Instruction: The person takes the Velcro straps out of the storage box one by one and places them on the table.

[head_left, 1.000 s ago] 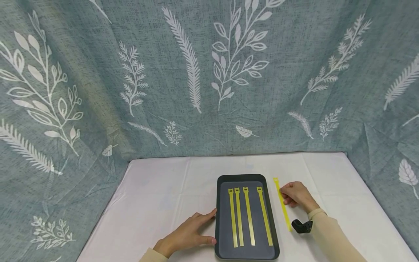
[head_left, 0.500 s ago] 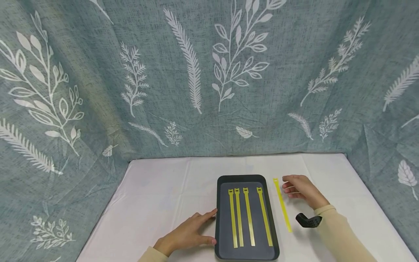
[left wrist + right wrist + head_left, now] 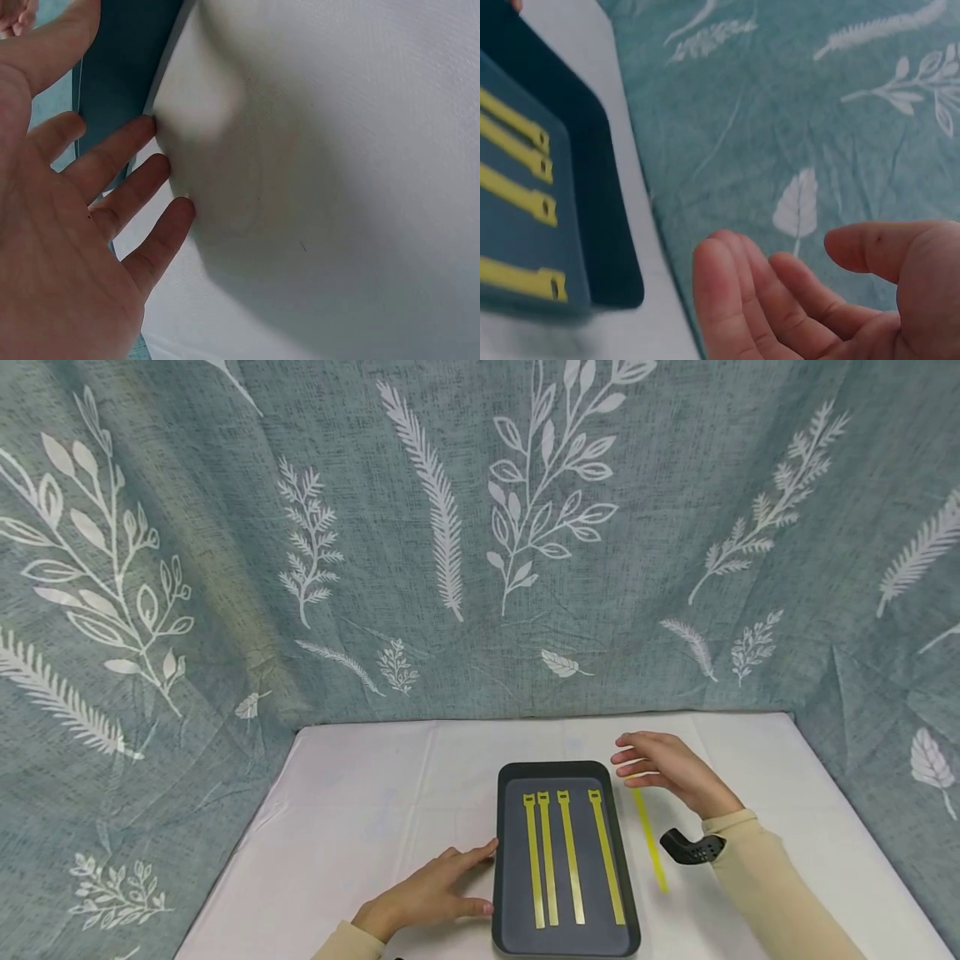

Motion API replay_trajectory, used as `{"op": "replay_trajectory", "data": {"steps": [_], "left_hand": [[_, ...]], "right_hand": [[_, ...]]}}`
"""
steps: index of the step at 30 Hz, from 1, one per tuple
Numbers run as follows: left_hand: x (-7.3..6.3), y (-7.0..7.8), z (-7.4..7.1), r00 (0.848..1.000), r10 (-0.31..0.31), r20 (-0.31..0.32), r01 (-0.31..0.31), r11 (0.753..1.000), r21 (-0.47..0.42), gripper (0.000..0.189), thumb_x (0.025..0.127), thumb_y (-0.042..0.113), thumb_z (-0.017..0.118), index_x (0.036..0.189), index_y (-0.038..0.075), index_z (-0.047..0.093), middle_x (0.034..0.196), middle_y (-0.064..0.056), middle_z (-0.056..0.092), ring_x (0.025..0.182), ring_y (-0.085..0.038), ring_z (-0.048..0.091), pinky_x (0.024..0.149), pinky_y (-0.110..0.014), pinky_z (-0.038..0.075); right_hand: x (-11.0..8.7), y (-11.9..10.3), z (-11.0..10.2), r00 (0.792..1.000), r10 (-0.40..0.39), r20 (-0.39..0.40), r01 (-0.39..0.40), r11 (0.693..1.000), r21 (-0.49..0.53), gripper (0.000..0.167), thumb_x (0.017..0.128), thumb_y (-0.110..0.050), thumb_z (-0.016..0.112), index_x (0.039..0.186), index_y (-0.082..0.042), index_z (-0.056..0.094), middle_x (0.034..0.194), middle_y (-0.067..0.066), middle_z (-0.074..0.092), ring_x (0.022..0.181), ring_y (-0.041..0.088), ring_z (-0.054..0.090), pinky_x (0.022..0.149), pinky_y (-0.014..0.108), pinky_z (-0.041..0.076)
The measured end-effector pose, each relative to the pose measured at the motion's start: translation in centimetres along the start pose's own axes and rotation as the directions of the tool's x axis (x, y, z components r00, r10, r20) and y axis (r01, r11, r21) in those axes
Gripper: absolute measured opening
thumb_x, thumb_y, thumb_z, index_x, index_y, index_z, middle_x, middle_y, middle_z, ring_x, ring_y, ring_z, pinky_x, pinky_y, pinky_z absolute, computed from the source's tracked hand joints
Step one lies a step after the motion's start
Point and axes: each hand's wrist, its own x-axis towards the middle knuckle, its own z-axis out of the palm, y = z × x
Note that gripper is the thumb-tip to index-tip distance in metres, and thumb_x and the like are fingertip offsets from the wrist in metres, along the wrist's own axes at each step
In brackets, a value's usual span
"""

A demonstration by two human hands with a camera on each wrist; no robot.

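Note:
A dark grey rectangular tray (image 3: 551,768) holds several yellow cable ties (image 3: 571,860) lying lengthwise, each with a slotted head at the far end. My left hand (image 3: 429,893) is at the tray's left side, fingers spread and fingertips right at the rim; the left wrist view shows the palm beside the tray's outer wall (image 3: 124,67). Another yellow cable tie (image 3: 651,843) lies on the table to the right of the tray. My right hand (image 3: 675,770) is over its far end, hiding the head. In the right wrist view, its thumb and fingers are apart with nothing between them.
A white cloth covers the table (image 3: 360,827). Behind and at both sides hangs a blue-green curtain (image 3: 465,660) with white leaf prints. A black device (image 3: 692,847) is strapped at the right wrist.
My right hand lets go of the loose cable tie, lifts away to the right, then moves back left and farther out over its far end. The left hand and tray stay put.

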Motion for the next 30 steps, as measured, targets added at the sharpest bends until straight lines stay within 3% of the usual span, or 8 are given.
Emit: {"op": "replay_trajectory", "data": {"steps": [6, 20, 26, 30], "left_hand": [[0.0, -0.3, 0.1, 1.000, 0.004, -0.006, -0.004, 1.000, 0.000, 0.085, 0.088, 0.047, 0.076, 0.158, 0.019, 0.037, 0.157, -0.001, 0.049, 0.113, -0.010, 0.048, 0.107, -0.043, 0.043], [0.1, -0.3, 0.3, 1.000, 0.008, -0.011, -0.008, 1.000, 0.003, 0.085, 0.088, 0.048, 0.075, 0.158, 0.021, 0.037, 0.157, 0.000, 0.049, 0.113, -0.010, 0.049, 0.108, -0.045, 0.043], [0.1, -0.3, 0.3, 1.000, 0.001, -0.010, -0.001, 1.000, 0.012, 0.085, 0.087, 0.049, 0.075, 0.158, 0.022, 0.037, 0.157, 0.000, 0.049, 0.112, -0.010, 0.049, 0.107, -0.045, 0.044], [0.1, -0.2, 0.2, 1.000, 0.007, -0.008, -0.007, 1.000, 0.016, 0.085, 0.088, 0.050, 0.074, 0.158, 0.020, 0.036, 0.158, -0.001, 0.048, 0.112, -0.009, 0.049, 0.107, -0.045, 0.044]], "right_hand": [[0.8, -0.8, 1.7, 1.000, -0.018, 0.022, 0.018, 1.000, 0.023, 0.056, 0.108, -0.040, 0.046, 0.146, 0.002, 0.045, 0.138, 0.025, 0.059, 0.119, 0.033, 0.066, 0.093, 0.036, 0.058], [2.3, -0.1, 5.6, 0.994, 0.004, 0.111, -0.015, 0.995, 0.102, 0.053, 0.109, -0.033, 0.043, 0.149, 0.002, 0.041, 0.143, 0.028, 0.055, 0.107, 0.019, 0.070, 0.092, 0.036, 0.058], [2.5, 0.9, 6.6, 0.989, -0.002, 0.147, -0.018, 0.991, 0.134, 0.058, 0.108, -0.034, 0.047, 0.150, 0.005, 0.039, 0.144, 0.029, 0.054, 0.118, 0.032, 0.067, 0.094, 0.038, 0.058], [2.6, 1.4, 7.2, 0.989, 0.010, 0.149, -0.030, 0.991, 0.133, 0.058, 0.108, -0.035, 0.048, 0.150, 0.004, 0.040, 0.142, 0.027, 0.055, 0.119, 0.033, 0.066, 0.094, 0.039, 0.058]]}}
